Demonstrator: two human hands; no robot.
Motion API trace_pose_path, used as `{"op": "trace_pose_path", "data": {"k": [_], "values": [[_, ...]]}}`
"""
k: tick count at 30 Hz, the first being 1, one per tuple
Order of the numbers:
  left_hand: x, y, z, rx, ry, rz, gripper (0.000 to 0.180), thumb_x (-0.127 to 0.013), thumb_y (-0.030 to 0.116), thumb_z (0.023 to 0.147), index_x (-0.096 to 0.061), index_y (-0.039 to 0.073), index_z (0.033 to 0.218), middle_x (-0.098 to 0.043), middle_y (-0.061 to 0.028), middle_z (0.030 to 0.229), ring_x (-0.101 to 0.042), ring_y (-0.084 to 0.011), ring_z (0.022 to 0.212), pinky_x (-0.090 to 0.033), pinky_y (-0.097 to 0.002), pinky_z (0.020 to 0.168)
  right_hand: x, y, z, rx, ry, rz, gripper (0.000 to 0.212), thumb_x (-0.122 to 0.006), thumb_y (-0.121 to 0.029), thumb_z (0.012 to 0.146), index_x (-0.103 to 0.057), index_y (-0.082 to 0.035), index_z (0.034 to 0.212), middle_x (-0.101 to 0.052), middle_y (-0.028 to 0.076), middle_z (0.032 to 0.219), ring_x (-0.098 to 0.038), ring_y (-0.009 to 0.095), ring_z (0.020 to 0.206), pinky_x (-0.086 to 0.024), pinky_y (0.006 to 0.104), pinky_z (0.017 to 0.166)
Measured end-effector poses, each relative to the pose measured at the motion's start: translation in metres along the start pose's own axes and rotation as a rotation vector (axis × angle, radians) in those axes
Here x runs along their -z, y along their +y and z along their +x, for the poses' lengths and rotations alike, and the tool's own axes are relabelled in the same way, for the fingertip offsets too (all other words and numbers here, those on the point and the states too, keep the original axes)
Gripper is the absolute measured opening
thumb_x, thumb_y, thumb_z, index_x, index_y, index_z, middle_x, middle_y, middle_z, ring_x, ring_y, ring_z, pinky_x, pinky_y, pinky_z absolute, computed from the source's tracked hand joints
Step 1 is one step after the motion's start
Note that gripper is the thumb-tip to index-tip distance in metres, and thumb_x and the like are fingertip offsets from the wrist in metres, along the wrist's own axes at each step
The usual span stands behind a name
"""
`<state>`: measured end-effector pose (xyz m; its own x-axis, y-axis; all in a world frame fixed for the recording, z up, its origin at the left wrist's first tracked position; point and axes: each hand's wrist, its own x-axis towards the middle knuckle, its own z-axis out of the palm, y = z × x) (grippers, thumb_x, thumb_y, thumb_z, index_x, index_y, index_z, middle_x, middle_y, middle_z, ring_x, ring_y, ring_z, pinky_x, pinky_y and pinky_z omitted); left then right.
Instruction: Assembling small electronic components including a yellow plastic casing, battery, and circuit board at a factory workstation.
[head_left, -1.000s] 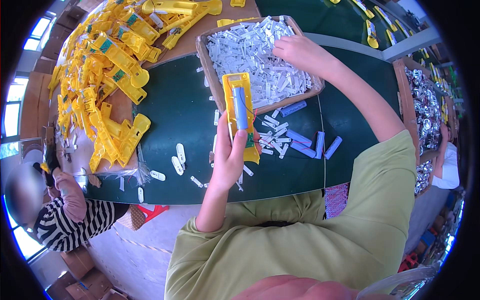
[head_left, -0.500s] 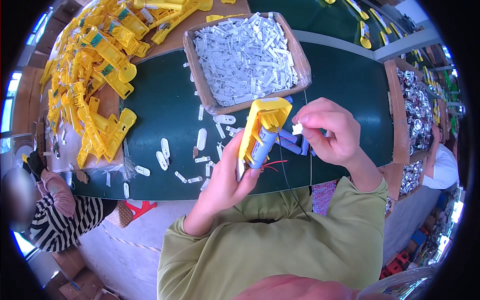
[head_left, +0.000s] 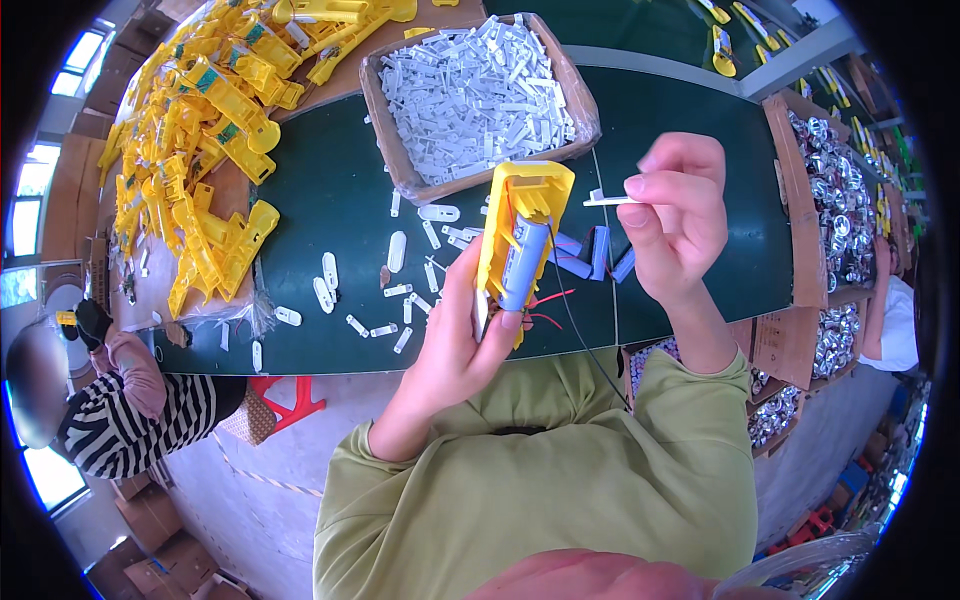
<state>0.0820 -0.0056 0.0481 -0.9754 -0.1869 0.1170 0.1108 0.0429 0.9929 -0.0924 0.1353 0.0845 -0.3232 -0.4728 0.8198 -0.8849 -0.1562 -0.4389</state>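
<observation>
- Yellow plastic housing (head_left: 493,250), tilted above the bench (head_left: 320,200): left hand (head_left: 450,350) clasps its lower end; probably light, stiff, best held by the side walls.
- Red wires (head_left: 553,297) look fragile.
- White plastic strip (head_left: 606,201), apart from it: right hand (head_left: 682,220) pinches one end; likely slippery.

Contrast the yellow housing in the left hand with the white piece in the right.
Size: the yellow housing is larger than the white piece.
Contents: the housing holds a blue cell; the white piece holds none.
Pose: the housing runs up the picture; the white piece lies sideways, nearly edge-on.
Shared: one hand grips each, left hand and right hand respectively.
</observation>
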Motion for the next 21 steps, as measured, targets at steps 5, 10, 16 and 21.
{"op": "trace_pose_path", "data": {"k": [5, 10, 16, 21], "values": [[-0.005, -0.004, 0.001, -0.098, -0.006, 0.145, 0.053, -0.041, 0.002, 0.09, -0.018, -0.004, 0.137, -0.053, -0.0154, 0.104, -0.058, -0.0176, 0.085, -0.05, -0.0309, 0.072, -0.026, -0.024, -0.01, -0.514, 0.224, 0.717, 0.015, -0.062, -0.003, 0.086, -0.052, 0.001, 0.095, -0.056, 0.006, 0.086, -0.048, 0.006, 0.067, -0.041, 0.0191, 0.062], [-0.01, -0.004, 0.007, -0.125, 0.034, 0.249, 0.055, -0.043, 0.001, 0.089, -0.018, -0.004, 0.138, -0.052, -0.0152, 0.105, -0.056, -0.0152, 0.082, -0.05, -0.0291, 0.071, -0.04, -0.013, -0.02, -0.52, 0.199, 0.365, 0.018, -0.065, -0.013, 0.086, -0.051, -0.002, 0.09, -0.055, 0.0, 0.077, -0.044, 0.002, 0.062, -0.035, 0.0164, 0.056], [-0.005, -0.008, 0.013, -0.043, 0.007, 0.313, 0.056, -0.044, 0.002, 0.09, -0.018, -0.003, 0.139, -0.055, -0.0141, 0.103, -0.058, -0.0155, 0.081, -0.051, -0.0291, 0.07, -0.051, 0.009, -0.022, -0.627, 0.189, 0.353, 0.022, -0.066, -0.018, 0.085, -0.049, -0.004, 0.085, -0.048, -0.002, 0.075, -0.041, 0.003, 0.066, -0.035, 0.0188, 0.059], [0.0, -0.008, 0.018, 0.239, -0.075, 0.0, 0.054, -0.041, 0.004, 0.092, -0.016, -0.002, 0.14, -0.054, -0.0135, 0.103, -0.058, -0.0153, 0.082, -0.052, -0.0284, 0.068, -0.037, 0.031, -0.016, -0.738, -0.198, 0.618, 0.016, -0.052, -0.018, 0.094, -0.051, -0.004, 0.103, -0.054, 0.0, 0.085, -0.049, 0.005, 0.075, -0.041, 0.0206, 0.07]]}}
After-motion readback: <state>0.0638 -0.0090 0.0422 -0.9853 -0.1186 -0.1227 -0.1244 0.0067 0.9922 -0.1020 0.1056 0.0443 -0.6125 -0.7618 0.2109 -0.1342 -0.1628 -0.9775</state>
